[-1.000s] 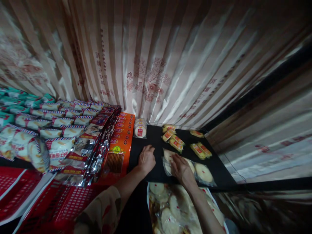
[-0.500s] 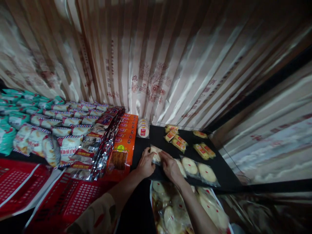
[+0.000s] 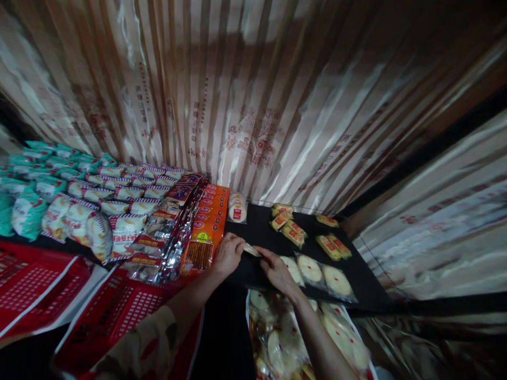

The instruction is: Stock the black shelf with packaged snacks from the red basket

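Between my two hands, above the black shelf [image 3: 259, 219], is a pale round flat cake in clear wrap [image 3: 251, 249], now tilted nearly edge-on. My left hand [image 3: 229, 253] pinches its left edge, and my right hand [image 3: 274, 268] grips the right edge. Just right of my right hand lie wrapped round cakes with red dots, among them a wrapped cake [image 3: 309, 268] and another at the row's end [image 3: 337, 280]. Below my right forearm, a box of wrapped cakes [image 3: 277, 351] is partly hidden by the arm.
Orange snack packs [image 3: 208, 211], silvery-brown packs [image 3: 158, 229], white bags [image 3: 127, 227] and teal bags [image 3: 28, 214] fill the left side. Small yellow packets [image 3: 293, 230] and a stack of small round cakes [image 3: 237, 207] sit farther back. Red baskets [image 3: 130, 311] stand below. A printed curtain [image 3: 253, 132] hangs behind.
The wrapped cake has tipped from showing its round face to nearly edge-on, still between both hands. The view has shifted slightly, so the goods on the left appear farther right.
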### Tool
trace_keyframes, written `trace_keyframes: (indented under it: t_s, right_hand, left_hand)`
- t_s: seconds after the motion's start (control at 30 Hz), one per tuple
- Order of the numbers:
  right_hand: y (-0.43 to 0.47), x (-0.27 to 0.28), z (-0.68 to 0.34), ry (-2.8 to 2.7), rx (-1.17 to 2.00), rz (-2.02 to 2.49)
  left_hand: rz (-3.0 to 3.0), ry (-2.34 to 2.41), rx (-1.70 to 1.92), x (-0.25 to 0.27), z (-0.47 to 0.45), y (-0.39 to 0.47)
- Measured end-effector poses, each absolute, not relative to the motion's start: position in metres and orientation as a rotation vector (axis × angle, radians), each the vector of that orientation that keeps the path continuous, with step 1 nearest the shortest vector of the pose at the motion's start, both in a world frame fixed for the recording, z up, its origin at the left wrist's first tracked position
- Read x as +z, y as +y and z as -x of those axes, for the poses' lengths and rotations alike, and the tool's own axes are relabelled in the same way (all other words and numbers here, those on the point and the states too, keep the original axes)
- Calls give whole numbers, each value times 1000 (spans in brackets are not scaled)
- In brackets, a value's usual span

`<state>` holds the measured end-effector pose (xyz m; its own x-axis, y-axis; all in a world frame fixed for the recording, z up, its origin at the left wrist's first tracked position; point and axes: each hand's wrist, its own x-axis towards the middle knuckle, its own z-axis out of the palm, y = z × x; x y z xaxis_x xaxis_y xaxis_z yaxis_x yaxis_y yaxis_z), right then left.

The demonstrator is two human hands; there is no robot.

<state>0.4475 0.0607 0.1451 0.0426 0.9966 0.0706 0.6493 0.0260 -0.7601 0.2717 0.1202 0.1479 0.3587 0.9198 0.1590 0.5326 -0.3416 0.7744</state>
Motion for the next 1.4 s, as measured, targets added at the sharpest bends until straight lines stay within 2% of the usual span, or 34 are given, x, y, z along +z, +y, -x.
trace_keyframes:
  t_s: [0.27, 0.9, 1.1, 1.4]
  right_hand:
    - [65, 144, -431, -1454, 795, 1597]
    - [126, 118, -439, -1422, 585, 1748]
    - [159, 115, -436, -1384, 619, 1748]
    - [184, 107, -433, -1359, 459, 1881]
  left_hand:
    - [-1857, 1382, 678, 164, -272, 135]
    - [-1615, 1504, 856, 139, -296, 164]
    - [-1698, 1557, 947, 137, -299, 171]
    - [-1952, 1455, 855, 137, -292, 164]
